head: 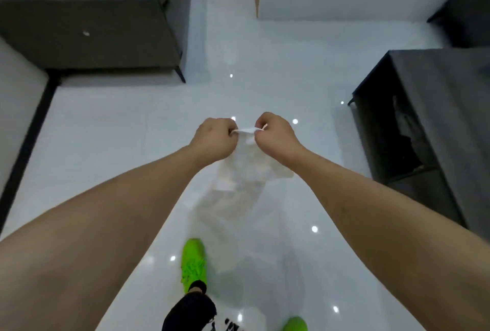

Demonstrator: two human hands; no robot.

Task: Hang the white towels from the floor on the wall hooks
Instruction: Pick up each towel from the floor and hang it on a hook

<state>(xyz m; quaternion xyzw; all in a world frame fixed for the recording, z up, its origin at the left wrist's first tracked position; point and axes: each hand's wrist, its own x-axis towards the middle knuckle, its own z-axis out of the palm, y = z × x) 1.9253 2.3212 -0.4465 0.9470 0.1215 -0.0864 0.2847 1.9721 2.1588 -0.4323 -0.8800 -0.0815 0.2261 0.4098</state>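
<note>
At frame centre, the left hand (214, 137) and right hand (275, 137) each pinch the top edge of a white towel (245, 171), which hangs clear above the floor (119, 131). No hooks visible. Advise keeping the edge taut and level for carrying.

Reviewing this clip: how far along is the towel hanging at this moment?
Done: one towel is off the floor. In hand: the left hand and right hand each pinch its top edge, and it hangs down between the arms, over the floor. Left: carrying it to a hook and hanging it; no hooks, hung towels or other towels show in this view, so the count remaining cannot be told.
</note>
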